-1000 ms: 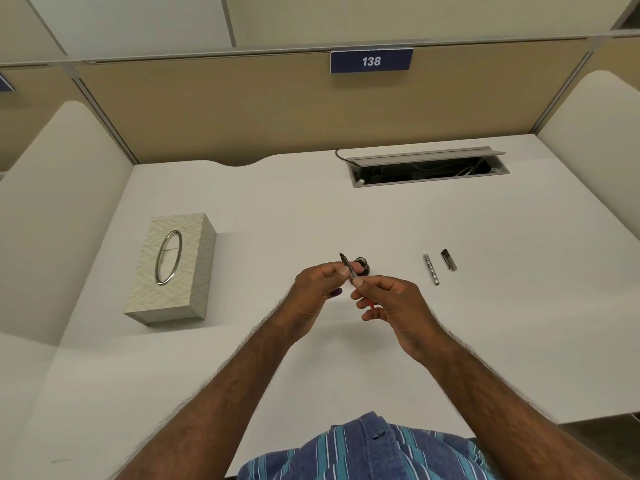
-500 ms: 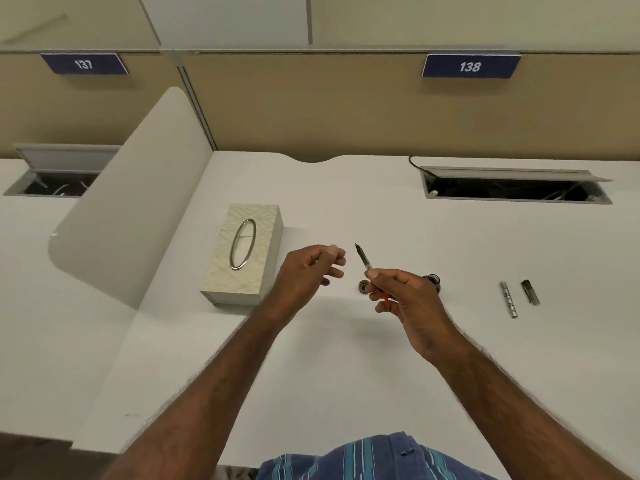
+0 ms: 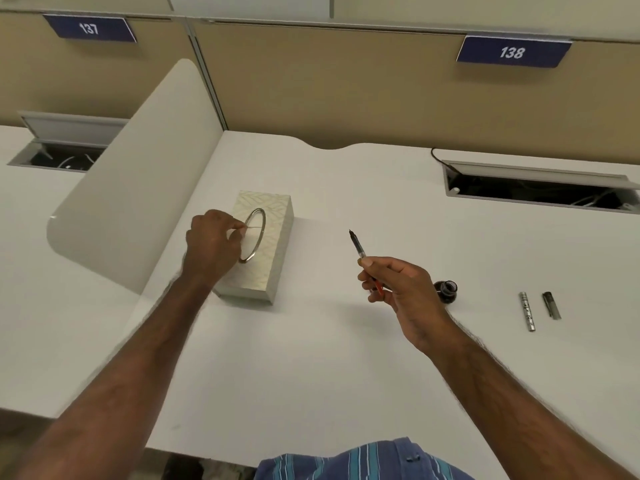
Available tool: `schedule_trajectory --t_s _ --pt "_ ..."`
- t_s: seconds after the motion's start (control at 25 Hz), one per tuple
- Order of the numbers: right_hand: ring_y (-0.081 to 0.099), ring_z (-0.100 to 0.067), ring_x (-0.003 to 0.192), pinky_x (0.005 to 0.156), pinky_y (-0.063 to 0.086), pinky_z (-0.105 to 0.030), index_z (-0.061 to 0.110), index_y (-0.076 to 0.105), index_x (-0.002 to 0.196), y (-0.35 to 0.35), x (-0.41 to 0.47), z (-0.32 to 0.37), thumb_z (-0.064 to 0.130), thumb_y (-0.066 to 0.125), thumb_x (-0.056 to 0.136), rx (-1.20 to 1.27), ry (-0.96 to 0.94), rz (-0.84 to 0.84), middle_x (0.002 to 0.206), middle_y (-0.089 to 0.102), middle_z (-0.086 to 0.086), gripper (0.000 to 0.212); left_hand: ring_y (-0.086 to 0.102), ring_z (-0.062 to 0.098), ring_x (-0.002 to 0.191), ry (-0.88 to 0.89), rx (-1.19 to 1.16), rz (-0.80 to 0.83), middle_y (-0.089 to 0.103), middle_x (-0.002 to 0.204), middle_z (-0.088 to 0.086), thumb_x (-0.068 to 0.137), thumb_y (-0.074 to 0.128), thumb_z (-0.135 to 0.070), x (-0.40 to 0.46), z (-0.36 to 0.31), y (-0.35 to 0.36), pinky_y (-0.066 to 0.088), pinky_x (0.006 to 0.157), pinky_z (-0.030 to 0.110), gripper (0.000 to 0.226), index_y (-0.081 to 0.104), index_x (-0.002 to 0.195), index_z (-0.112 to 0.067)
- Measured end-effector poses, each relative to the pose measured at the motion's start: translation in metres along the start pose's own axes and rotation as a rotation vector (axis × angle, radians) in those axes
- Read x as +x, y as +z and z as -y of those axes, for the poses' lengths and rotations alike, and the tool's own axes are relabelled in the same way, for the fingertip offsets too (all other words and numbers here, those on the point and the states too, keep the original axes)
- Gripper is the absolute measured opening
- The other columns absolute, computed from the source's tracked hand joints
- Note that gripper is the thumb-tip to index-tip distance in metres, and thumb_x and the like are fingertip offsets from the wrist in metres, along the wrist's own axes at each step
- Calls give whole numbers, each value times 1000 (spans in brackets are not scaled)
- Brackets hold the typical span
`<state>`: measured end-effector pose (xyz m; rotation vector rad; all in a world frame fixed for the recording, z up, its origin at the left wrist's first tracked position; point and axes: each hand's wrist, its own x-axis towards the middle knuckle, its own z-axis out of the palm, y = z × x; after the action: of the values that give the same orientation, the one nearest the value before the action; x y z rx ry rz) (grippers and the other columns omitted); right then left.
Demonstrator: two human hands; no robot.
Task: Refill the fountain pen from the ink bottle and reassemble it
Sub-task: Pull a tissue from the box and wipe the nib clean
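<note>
White desk (image 3: pixel 346 358), cubicle 138. Patterned tissue box (image 3: pixel 266 244) sits left of centre, metal-ringed slot on top; left hand (image 3: pixel 213 245) rests over it, fingertips pinching a tissue edge at the slot. Right hand (image 3: pixel 401 289) holds the pen's nib section with converter (image 3: pixel 360 249) between thumb and fingers, nib up and tilted away to the left, long axis pointing roughly toward the box. Open ink bottle (image 3: pixel 447 291) stands just behind the right hand; metal barrel (image 3: pixel 527 311) and dark cap (image 3: pixel 551 305) lie well right, side by side. Likely a wipe next: tissue must travel rightward to the nib, both hands well apart.
</note>
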<state>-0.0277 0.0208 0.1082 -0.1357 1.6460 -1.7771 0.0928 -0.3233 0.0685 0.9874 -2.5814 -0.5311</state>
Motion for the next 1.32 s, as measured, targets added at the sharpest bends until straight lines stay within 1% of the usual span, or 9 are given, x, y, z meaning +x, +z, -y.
schedule_trajectory --t_s 0.08,0.24,0.4,0.6,0.76,1.0,1.12,1.24,1.32 --pt "65 -21 82 74 53 -37 7 84 101 0 2 -1 24 79 94 -8 14 -1 88 77 -7 19 57 38 124 -12 57 22 68 128 7 89 75 -29 0 2 5 48 98 55 16 81 104 -25" --pt "66 -20 81 71 54 -34 8 84 102 2 4 -5 22 78 94 -5 34 2 88 77 -6 17 45 38 139 34 54 25 60 144 11 85 82 -31 -1 -6 9 35 110 57 22 83 106 -23" --pt "66 -20 81 70 54 -34 7 83 104 2 5 -6 22 78 94 -7 38 2 88 77 -7 19 31 39 152 43 131 105 47 159 15 89 77 -38 0 -3 14 24 117 61 30 80 117 -27" --pt "65 -20 81 69 53 -34 8 84 103 3 5 -5 23 78 94 1 34 -2 88 76 -7 18 16 42 157 96 309 186 34 167 15 93 69 -32 2 -2 20 16 118 66 23 78 114 -30" --pt "65 -20 81 68 53 -33 10 84 100 4 4 -7 22 78 94 -3 33 -19 87 76 -6 15 22 43 156 128 297 150 39 164 17 90 73 -28 2 0 23 20 117 67 14 83 100 -29" --pt "64 -22 80 68 53 -33 12 85 97 3 1 -7 21 78 94 0 32 -35 85 76 -5 12 36 38 151 70 91 107 50 157 16 82 85 -23 6 -6 14 25 117 56 15 85 96 -23" --pt "64 -21 80 67 53 -33 12 84 96 2 0 -6 21 78 94 3 31 -41 84 76 -5 11 45 33 144 51 9 72 59 149 10 78 88 -24 7 -6 12 30 114 53 10 84 88 -23" --pt "65 -20 80 67 54 -32 12 84 97 0 0 -6 22 78 94 2 27 -44 85 76 -4 12 47 24 138 -6 -71 37 64 141 -3 76 89 -27 5 -10 8 31 112 46 11 80 82 -25" --pt "65 -21 80 67 54 -32 12 84 97 -1 0 -7 22 78 94 -1 25 -45 85 77 -4 12 49 25 133 -8 -84 24 64 134 -5 78 88 -26 4 -11 5 34 108 47 10 79 82 -24"
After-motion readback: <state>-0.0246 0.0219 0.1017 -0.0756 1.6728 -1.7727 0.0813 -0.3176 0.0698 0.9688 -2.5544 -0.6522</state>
